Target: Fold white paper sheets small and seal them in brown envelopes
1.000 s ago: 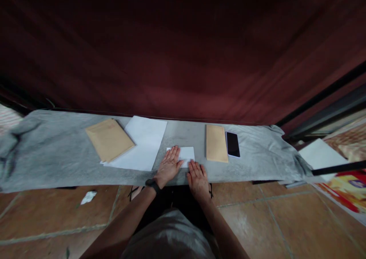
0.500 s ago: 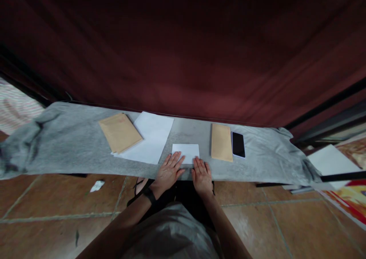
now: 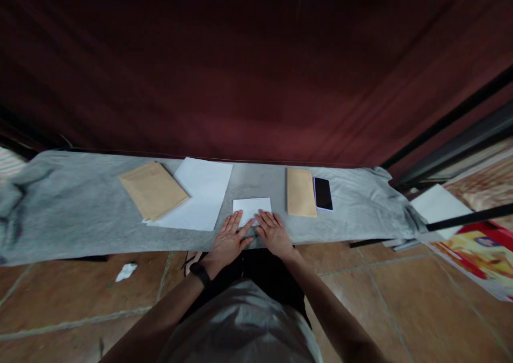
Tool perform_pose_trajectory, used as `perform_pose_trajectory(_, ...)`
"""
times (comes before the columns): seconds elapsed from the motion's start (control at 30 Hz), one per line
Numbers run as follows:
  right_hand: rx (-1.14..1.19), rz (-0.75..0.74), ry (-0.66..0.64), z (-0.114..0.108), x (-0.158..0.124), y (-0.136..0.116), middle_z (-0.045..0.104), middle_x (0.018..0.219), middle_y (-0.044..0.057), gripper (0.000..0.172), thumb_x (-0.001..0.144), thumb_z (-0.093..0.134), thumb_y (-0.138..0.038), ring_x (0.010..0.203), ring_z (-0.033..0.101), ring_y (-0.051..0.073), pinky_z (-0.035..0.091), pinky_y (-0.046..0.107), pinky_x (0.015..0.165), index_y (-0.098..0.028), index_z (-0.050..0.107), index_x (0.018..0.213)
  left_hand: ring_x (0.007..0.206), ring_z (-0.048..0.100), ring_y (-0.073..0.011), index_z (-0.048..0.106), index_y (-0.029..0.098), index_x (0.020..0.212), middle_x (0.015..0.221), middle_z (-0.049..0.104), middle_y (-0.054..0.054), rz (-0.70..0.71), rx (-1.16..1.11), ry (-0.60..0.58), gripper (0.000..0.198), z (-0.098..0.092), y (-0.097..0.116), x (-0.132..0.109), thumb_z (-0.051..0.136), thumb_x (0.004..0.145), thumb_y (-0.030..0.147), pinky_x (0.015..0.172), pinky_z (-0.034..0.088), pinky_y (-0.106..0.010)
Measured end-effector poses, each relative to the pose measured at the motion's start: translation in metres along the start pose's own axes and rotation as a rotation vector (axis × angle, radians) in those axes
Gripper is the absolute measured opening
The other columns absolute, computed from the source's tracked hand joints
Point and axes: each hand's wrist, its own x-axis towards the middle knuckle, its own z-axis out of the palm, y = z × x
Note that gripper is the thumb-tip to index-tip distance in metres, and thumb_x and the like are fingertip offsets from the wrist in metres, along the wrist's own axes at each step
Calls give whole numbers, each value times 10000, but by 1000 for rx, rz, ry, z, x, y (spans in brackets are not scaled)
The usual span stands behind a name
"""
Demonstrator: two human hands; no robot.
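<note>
A small white folded paper lies flat on the grey cloth in front of me. My left hand rests with fingers spread on its lower left part. On its right part lie the fingertips of my right hand, that hand flat too. Larger white sheets are to the left, partly under a stack of brown envelopes. To the right lies another brown envelope pile, with a dark-screened phone beside it.
Grey cloth covers the long narrow table. A dark red curtain hangs behind it. Black bars and a red and yellow printed box are at the right. A crumpled white scrap lies on the tiled floor.
My right hand has moved inward onto the small paper, closer to my left hand. The view has shifted, so the table items appear further left.
</note>
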Motion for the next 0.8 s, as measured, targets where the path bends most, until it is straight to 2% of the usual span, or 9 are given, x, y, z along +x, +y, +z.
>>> perform_pose_trajectory(0.33,-89,68,-62,9,39,25,340,1622,72,529,1054,413,-369,1503,342,241,248,449,1241,-204,381,1555,1505,317,-329,436,324,1524,1654,284,-114,-18,-9,-6,596,-2,2,0,571,962,469,1204,315,-509)
perform_pose_trajectory(0.5,-91,134,-79,5,52,29,346,1615,114,560,1050,410,-386,1494,357,272,236,492,1242,-159,366,1561,1498,334,-329,452,316,1516,1645,309,-120,-21,-8,-9,583,-2,2,1,558,966,478,1194,334,-511)
perform_pose_trajectory(0.63,-70,66,4,6,42,9,375,1607,103,527,1056,382,-340,1490,365,253,221,489,1250,-159,385,1551,1500,329,-327,458,292,1513,1641,317,-125,-20,-2,6,580,-2,2,0,553,969,467,1192,339,-519)
perform_pose_trajectory(0.73,-38,-49,14,12,20,-8,391,1603,71,510,1063,373,-345,1483,378,211,258,439,1242,-185,391,1547,1505,317,-322,463,256,1511,1637,316,-135,-15,-4,14,563,-2,3,0,516,986,452,1203,324,-520)
perform_pose_trajectory(0.8,-39,-40,35,14,5,-12,407,1594,80,530,1055,407,-357,1475,391,213,272,435,1235,-182,375,1554,1508,309,-316,449,224,1520,1633,320,-148,-23,-5,14,562,-1,3,0,472,1003,443,1210,315,-514)
